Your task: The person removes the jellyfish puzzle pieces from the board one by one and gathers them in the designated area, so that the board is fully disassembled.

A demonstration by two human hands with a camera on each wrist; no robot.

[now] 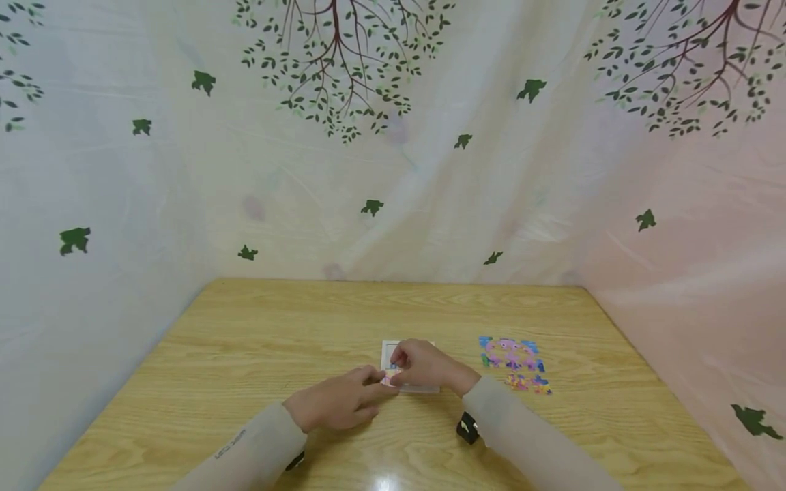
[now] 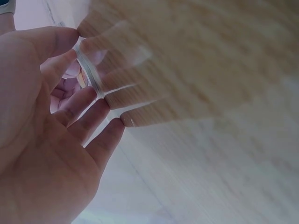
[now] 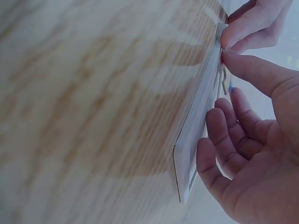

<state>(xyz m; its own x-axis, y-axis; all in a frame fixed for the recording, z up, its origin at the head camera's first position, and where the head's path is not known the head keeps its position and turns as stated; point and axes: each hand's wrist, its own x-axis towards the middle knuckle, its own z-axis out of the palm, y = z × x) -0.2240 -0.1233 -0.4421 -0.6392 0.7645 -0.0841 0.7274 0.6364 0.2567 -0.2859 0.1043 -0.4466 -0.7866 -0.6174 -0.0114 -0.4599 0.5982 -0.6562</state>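
A small white-bordered puzzle board point(image 1: 424, 390) lies flat on the table, with some pink and yellow pieces point(image 1: 389, 376) in its near left corner. My right hand point(image 1: 426, 365) is over the board. In the right wrist view its thumb and index finger pinch a small, tilted puzzle piece point(image 3: 226, 83), mostly seen edge-on; the other fingers are loosely bent above the board. From the left, my left hand point(image 1: 344, 399) reaches in with fingers nearly straight. Its fingertips point(image 2: 116, 122) touch the table and the board's near left edge. The right hand hides much of the board.
Right of the board, loose puzzle pieces point(image 1: 512, 354) in pink, purple, blue and yellow lie roughly grouped on the wooden table point(image 1: 295, 320). Fabric walls point(image 1: 430, 232) printed with leaves and branches stand around the table. A black wrist device point(image 1: 468, 428) hangs beneath the right sleeve.
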